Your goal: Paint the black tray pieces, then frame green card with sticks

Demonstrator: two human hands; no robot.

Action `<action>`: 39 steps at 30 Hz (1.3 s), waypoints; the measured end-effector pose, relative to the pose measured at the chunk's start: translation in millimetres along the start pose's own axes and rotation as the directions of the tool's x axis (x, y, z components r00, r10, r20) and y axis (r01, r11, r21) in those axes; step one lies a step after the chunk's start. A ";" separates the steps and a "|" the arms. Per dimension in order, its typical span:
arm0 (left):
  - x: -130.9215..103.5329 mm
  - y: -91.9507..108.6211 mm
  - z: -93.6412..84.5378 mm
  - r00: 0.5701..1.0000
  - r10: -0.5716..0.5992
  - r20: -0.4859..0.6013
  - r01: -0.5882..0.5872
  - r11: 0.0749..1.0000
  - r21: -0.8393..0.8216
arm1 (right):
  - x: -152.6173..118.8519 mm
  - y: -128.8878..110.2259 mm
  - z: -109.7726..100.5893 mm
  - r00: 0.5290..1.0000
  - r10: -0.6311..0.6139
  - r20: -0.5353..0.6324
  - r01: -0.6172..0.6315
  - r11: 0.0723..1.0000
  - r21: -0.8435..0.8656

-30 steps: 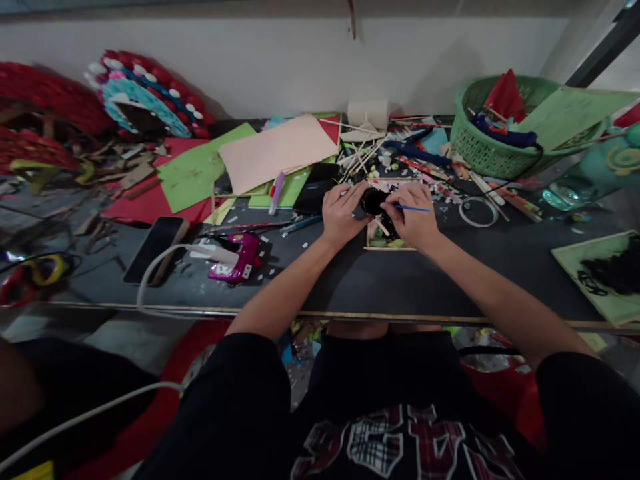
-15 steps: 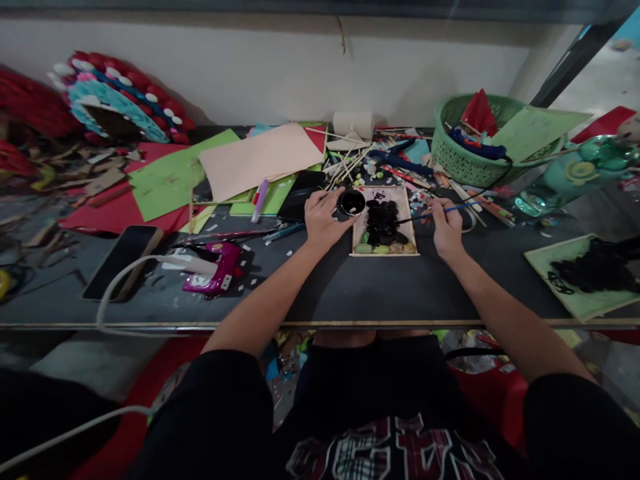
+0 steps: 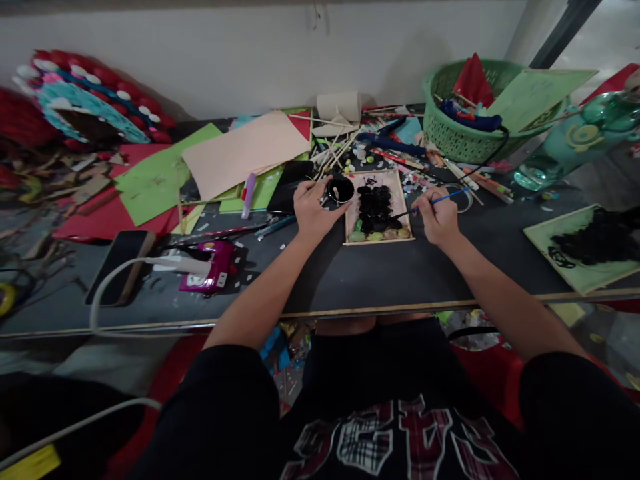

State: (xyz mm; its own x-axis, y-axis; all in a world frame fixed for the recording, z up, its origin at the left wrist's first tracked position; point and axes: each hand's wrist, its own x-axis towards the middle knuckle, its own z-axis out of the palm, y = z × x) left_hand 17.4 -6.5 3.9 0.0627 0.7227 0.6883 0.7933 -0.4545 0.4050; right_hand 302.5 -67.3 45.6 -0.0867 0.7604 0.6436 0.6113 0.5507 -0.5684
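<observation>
Left hand [image 3: 314, 212]: grasping a small, round black cup [image 3: 341, 190] by its side, thumb and fingers spread about it. The cup's open top faces up, with dark contents and a small pale spot inside. It is located at the upper left corner of a pale rectangular panel with thin wooden edging [image 3: 353, 220]; whether cup and panel touch cannot be determined.

Right hand [image 3: 439, 217]: fingers closed on a slim blue-handled paintbrush [image 3: 456, 194], held at a slant to the right of the panel. The dark brush end reaches over the wooden edging to the lower right of a lumpy black mass [image 3: 375, 205]; contact with the mass cannot be confirmed.

The panel lies flat on the dark grey desk [image 3: 350, 287]. Greenish and tan rounded pieces [image 3: 375, 236] line its near edge. Noted behind the panel: loose thin wooden sticks [image 3: 336, 155] and a dark blue-handled tool [image 3: 390, 142].
</observation>
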 end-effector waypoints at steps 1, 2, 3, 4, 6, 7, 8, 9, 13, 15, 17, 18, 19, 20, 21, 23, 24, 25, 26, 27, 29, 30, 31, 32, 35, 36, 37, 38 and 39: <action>0.0 -0.3 -0.2 1.000 0.001 0.002 -0.001 1.000 0.004 | 0.1 0.9 0.5 1.000 0.005 0.009 -0.005 1.000 -0.017; -0.1 -0.6 -0.4 1.000 0.001 0.005 -0.001 1.000 0.007 | 0.1 1.6 1.0 1.000 0.004 0.014 -0.004 0.999 -0.032; -0.1 -0.9 -0.6 1.000 0.000 0.011 0.000 1.000 0.008 | 0.2 2.1 1.3 1.000 -0.001 0.021 0.002 0.999 -0.044; 0.0 -1.0 -0.9 1.000 -0.002 0.018 0.002 1.000 0.006 | 0.4 2.3 1.5 0.999 -0.011 0.032 0.013 0.998 -0.054; 0.2 -0.7 -1.5 0.999 -0.014 0.032 0.014 1.000 -0.006 | 0.8 2.1 1.5 0.998 -0.029 0.050 0.033 0.997 -0.067; 0.4 -0.3 -1.9 0.999 -0.024 0.040 0.025 1.000 -0.016 | 1.0 1.8 1.3 0.998 -0.035 0.056 0.039 0.997 -0.068; 0.6 0.2 -2.3 0.998 -0.036 0.047 0.037 0.999 -0.028 | 1.3 1.5 1.0 0.997 -0.038 0.060 0.042 0.997 -0.065; 0.7 0.7 -2.7 0.997 -0.047 0.055 0.049 0.998 -0.039 | 1.5 1.2 0.7 0.997 -0.040 0.061 0.044 0.997 -0.059; 1.0 2.1 -3.5 0.996 -0.060 0.060 0.063 0.997 -0.053 | 2.5 0.4 -0.5 0.996 -0.042 0.077 0.045 0.998 -0.036; 0.8 1.9 -3.1 0.998 -0.045 0.047 0.046 0.998 -0.038 | 3.0 0.3 -1.1 0.996 -0.028 0.088 0.032 0.999 -0.034; 0.5 1.1 -2.4 0.999 -0.029 0.034 0.030 0.999 -0.017 | 3.3 0.2 -1.9 0.996 -0.018 0.091 0.020 0.999 -0.025; 0.4 0.5 -1.9 0.999 -0.024 0.030 0.024 1.000 -0.006 | 3.3 0.3 -2.4 0.996 -0.015 0.088 0.017 1.000 -0.016; 0.2 -0.2 -1.5 0.999 -0.018 0.027 0.018 1.000 0.003 | 3.2 0.3 -2.9 0.996 -0.013 0.083 0.013 1.000 -0.005; 0.1 -0.8 -1.1 1.000 -0.013 0.026 0.013 1.000 0.009 | 3.0 0.4 -3.4 0.997 -0.008 0.078 0.007 1.000 0.007; 0.1 -1.4 -0.8 1.000 -0.008 0.026 0.008 1.000 0.011 | 2.7 0.6 -3.7 0.998 0.004 0.070 -0.006 1.000 0.023; 0.1 -1.9 -0.7 1.000 -0.003 0.028 0.002 1.000 0.006 | 2.3 1.6 -3.5 0.997 0.058 0.042 -0.061 0.994 0.085; 0.3 -1.7 -1.0 1.000 -0.005 0.031 0.005 1.000 0.003 | 2.4 2.5 -2.7 0.994 0.103 0.019 -0.105 0.986 0.132; 0.4 -1.1 -1.5 0.999 -0.012 0.038 0.012 1.000 0.003 | 2.8 3.9 -1.4 0.987 0.159 -0.007 -0.155 0.970 0.188; 0.6 -0.2 -2.2 0.999 -0.024 0.048 0.024 1.000 0.006 | 3.6 5.8 0.3 0.975 0.218 -0.032 -0.203 0.947 0.248; 0.8 1.0 -2.8 0.997 -0.040 0.062 0.039 0.999 0.013 | 4.7 8.2 2.5 0.960 0.274 -0.052 -0.246 0.920 0.305; 1.3 3.4 -3.9 0.993 -0.085 0.085 0.081 0.996 0.043 | 7.5 14.3 7.4 0.932 0.357 -0.067 -0.305 0.868 0.393; 1.5 4.3 -4.0 0.990 -0.112 0.089 0.107 0.992 0.062 | 8.8 17.6 9.8 0.923 0.380 -0.061 -0.321 0.848 0.421; 1.8 4.8 -3.9 0.986 -0.141 0.089 0.134 0.988 0.080 | 9.9 20.7 11.9 0.918 0.394 -0.048 -0.335 0.834 0.438; 2.1 4.9 -3.6 0.981 -0.172 0.087 0.164 0.982 0.095 | 10.7 23.5 13.5 0.914 0.404 -0.034 -0.348 0.825 0.445; 3.3 3.9 -2.3 0.960 -0.261 0.098 0.249 0.961 0.116 | 10.8 27.5 15.1 0.903 0.429 0.003 -0.390 0.818 0.424; 3.9 3.6 -2.2 0.952 -0.285 0.111 0.272 0.955 0.119 | 10.2 27.4 14.6 0.900 0.436 0.007 -0.400 0.819 0.410; 4.6 3.4 -2.2 0.944 -0.304 0.128 0.289 0.949 0.123 | 9.6 27.0 13.9 0.898 0.440 0.006 -0.407 0.825 0.392; 5.2 3.4 -2.5 0.936 -0.320 0.147 0.303 0.944 0.128 | 8.9 26.4 13.2 0.898 0.440 0.005 -0.411 0.833 0.372; 5.9 3.6 -3.0 0.928 -0.332 0.168 0.312 0.941 0.134 | 8.3 25.9 12.7 0.898 0.439 0.004 -0.413 0.841 0.349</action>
State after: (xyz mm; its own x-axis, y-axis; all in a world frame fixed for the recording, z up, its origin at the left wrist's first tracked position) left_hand 18.8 -5.4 11.2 -0.1037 0.9091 0.4035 0.8468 -0.1321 0.5153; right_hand 307.6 -42.3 29.7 0.1873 0.9265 0.3263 0.2752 0.2694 -0.9229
